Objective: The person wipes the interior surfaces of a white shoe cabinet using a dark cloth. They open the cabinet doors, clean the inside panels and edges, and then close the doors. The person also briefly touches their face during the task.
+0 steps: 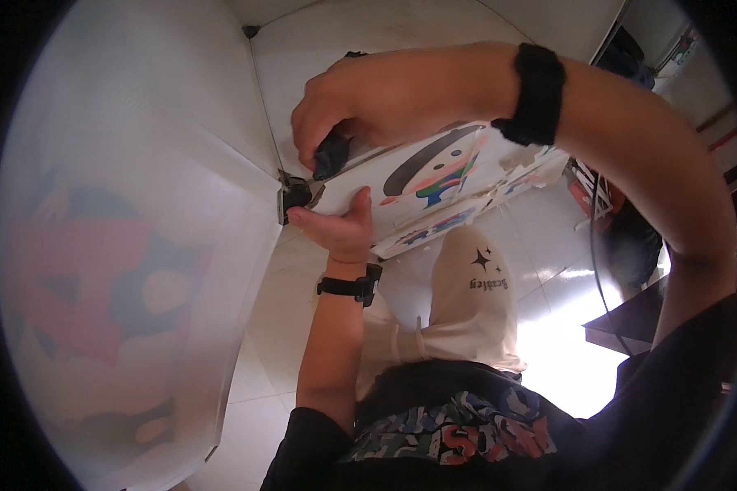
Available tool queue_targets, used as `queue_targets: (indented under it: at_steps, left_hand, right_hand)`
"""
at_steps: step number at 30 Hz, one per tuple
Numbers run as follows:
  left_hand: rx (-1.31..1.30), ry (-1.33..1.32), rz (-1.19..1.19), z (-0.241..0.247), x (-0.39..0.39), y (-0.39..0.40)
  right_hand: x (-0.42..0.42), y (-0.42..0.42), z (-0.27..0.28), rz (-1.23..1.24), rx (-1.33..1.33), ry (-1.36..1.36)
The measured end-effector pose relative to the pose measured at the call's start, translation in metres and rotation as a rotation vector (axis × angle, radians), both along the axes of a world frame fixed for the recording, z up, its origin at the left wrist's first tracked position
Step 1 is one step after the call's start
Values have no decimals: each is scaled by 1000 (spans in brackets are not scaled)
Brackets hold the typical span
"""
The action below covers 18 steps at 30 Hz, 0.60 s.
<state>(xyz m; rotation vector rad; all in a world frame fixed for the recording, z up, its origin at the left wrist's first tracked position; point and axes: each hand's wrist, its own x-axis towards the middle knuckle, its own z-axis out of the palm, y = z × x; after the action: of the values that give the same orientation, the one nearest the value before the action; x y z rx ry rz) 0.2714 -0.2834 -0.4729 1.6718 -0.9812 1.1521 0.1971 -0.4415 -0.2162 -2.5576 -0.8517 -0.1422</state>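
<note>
My right hand (335, 113) reaches across from the right, its fingers closed around a small dark object (331, 157), perhaps a bunched cloth; its exact kind cannot be told. Below it, my left hand (341, 230) is palm up with fingers apart, holding nothing visible. Its fingertips are beside a black plastic corner connector (296, 195), where the white panels meet. A white panel with a cartoon print (433, 175) extends rightward from that corner, its edge dirty and worn. Black bands circle both wrists.
A large, pale translucent panel (129, 245) with a blurred cartoon print fills the left. Another black connector (251, 30) is at the upper left. A dark cable (596, 258) hangs at the right near a dark furniture edge (626, 319). Tiled floor (258, 368) lies below.
</note>
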Motion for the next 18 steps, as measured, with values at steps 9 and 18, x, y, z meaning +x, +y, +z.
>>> queue_targets:
  at_steps: [9,18]
  left_hand:
    - [-62,-52,24,6,0,-7]
    - [-8,-9,32,-9,-1,-6]
  right_hand:
    - [-39,-60,45,31,-147,188]
    - [5,-8,-18,79,24,-81]
